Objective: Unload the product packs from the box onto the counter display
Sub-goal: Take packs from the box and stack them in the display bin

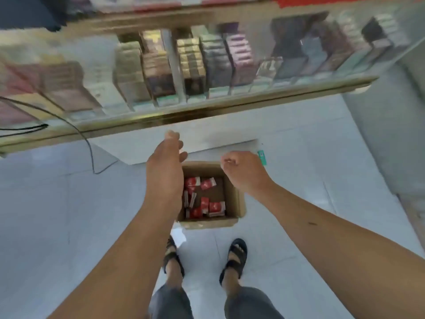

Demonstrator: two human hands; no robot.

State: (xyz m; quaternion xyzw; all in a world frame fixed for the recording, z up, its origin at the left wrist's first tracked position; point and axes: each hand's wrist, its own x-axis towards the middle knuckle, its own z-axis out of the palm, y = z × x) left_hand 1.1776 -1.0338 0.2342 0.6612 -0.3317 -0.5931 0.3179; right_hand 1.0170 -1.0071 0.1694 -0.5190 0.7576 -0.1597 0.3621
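A glass counter [207, 112] with a brass-coloured frame runs across the room. Below its front edge spreads a pale tiled floor [57, 203], evenly lit. A black cable [91, 155] hangs from the counter's left end down to the tiles. A grey wall [386, 139] stands at its right end.

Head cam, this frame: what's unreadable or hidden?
Head view: the box's left part, hidden behind the left hand.
Red packs: print too small and blurred to read.
Counter display stock: smeared by motion blur and glass glare.
Right hand: curled, palm turned away; any contents hidden.
Green item: too small and blurred to identify.
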